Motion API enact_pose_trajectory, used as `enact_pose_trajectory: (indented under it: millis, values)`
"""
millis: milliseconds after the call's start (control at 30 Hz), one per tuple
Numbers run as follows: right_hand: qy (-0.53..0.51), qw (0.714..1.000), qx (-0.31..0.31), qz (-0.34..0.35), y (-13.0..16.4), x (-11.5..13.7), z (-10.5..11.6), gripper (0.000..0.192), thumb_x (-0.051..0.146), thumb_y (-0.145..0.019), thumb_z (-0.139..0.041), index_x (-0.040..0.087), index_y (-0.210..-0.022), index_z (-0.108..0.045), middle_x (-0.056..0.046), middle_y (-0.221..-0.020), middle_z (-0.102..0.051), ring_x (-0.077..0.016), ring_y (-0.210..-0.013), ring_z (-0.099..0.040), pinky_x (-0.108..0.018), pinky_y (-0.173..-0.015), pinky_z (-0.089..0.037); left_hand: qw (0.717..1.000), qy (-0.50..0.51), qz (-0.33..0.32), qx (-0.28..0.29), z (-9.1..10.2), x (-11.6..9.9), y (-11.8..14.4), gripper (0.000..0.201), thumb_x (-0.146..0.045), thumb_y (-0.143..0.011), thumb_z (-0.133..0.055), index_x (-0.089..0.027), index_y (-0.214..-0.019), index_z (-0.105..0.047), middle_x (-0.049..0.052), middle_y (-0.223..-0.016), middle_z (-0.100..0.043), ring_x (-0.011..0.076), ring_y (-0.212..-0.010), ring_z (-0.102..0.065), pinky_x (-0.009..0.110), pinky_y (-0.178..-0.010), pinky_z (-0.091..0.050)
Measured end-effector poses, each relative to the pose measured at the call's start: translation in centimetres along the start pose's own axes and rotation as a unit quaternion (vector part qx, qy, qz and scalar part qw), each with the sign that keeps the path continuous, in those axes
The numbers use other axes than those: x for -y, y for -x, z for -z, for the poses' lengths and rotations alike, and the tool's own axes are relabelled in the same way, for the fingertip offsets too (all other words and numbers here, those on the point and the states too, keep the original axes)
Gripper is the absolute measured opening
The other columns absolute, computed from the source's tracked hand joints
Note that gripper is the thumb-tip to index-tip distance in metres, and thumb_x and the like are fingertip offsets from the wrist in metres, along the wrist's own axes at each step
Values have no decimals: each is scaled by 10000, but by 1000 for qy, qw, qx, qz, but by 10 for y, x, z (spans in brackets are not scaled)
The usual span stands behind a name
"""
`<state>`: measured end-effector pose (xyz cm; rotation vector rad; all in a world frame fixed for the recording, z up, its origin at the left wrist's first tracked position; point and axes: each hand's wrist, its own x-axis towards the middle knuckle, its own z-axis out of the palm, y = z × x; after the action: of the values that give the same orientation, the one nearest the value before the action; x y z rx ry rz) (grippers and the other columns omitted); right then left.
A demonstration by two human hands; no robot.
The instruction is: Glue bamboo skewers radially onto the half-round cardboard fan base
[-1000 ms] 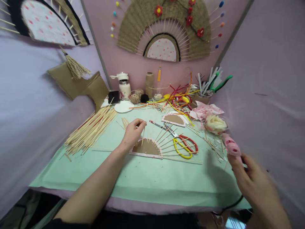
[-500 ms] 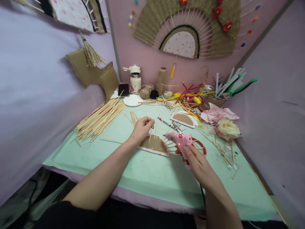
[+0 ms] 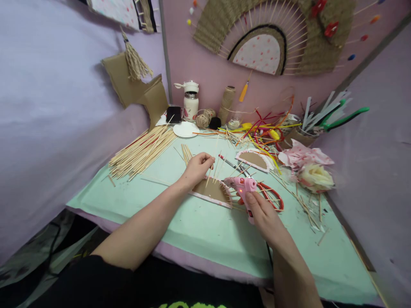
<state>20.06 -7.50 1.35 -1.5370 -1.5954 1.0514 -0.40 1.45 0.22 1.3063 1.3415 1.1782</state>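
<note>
Clock directions taken from the cardboard half-disc (image 3: 213,191), 12 being the far side. Half-disc lies flat on the mint-green cloth (image 3: 205,246), between the two hands, pink-edged, straight side toward the person; thin wooden sticks radiate from its curved rim between 12 and 3.

Left hand (image 3: 199,168): at the half-disc's 11, thumb and forefinger pinching a bamboo stick (image 3: 208,179), lower end over the cardboard; remaining fingers curled in. Right hand (image 3: 263,210): at 4, fingers wrapped round the handle of a pink glue gun (image 3: 246,188), orange lamp lit. Nozzle points to 9, close by the rim; contact cannot be told.

Surroundings: red-handled scissors (image 3: 278,203) at 3, partly behind the gun; pencil (image 3: 226,161) at 1; second half-disc (image 3: 253,160) at 2; large stick bundle (image 3: 143,153) at 10; twine cone (image 3: 227,102) near 12.
</note>
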Motion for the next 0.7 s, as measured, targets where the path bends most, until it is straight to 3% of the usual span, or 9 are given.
enact_pose_trajectory:
  millis: [500,700]
  values:
    - [17,1000,5,-4,-4,-2,-3,506,725,-847,-419,243,-713,-496,22,-596,-440,-159,-534,-410,-294,-475,-371,1000,1,13,4,-1,-3,2,212,-358,-817,-571,-181,-701,-577,-43,-622,-534,77,-512,-370,193,-448,-279]
    - [29,999,6,11,-4,-2,-1,509,694,-868,-409,224,-784,-584,21,-568,-443,-180,-569,-450,-297,-504,-387,1000,1,14,6,-1,-2,1,211,-361,-817,-576,-179,-711,-580,-39,-640,-552,74,-515,-376,190,-450,-285]
